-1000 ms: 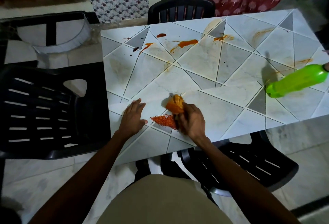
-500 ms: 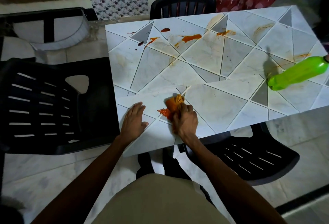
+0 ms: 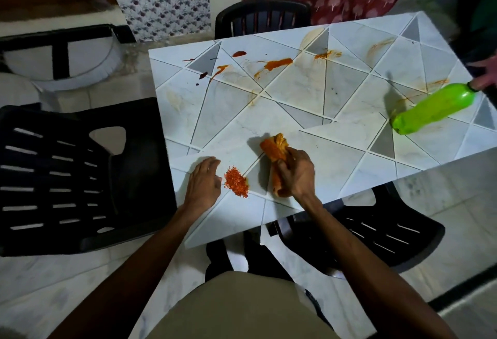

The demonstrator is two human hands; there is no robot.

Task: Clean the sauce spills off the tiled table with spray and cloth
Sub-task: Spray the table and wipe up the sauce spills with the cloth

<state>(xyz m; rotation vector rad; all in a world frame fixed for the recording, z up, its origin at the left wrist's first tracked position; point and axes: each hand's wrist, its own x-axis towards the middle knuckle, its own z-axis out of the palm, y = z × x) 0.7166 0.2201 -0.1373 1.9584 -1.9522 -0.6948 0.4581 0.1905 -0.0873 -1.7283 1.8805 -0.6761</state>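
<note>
- The cloth [image 3: 274, 147], rolled and stained orange, lies on the tiled table [image 3: 295, 96] close to its near edge. Its long axis runs away from the person, with the free end pointing toward the far side.
- The right hand [image 3: 295, 174] grips the cloth's near half, fingers and thumb curled round it.
- The left hand [image 3: 203, 184] rests palm down on the table, fingers loosely spread and holding nothing.
- A pile of red flakes [image 3: 236, 182] lies between the two hands, just beside the left thumb.
- The green bottle [image 3: 433, 108] is well to the right. Its long axis slants from its base up to its neck at the right edge, where another person's fingers [image 3: 484, 80] meet the cap; whether they grip it cannot be told.
- Sauce spills [image 3: 277, 64] streak the far tiles.
</note>
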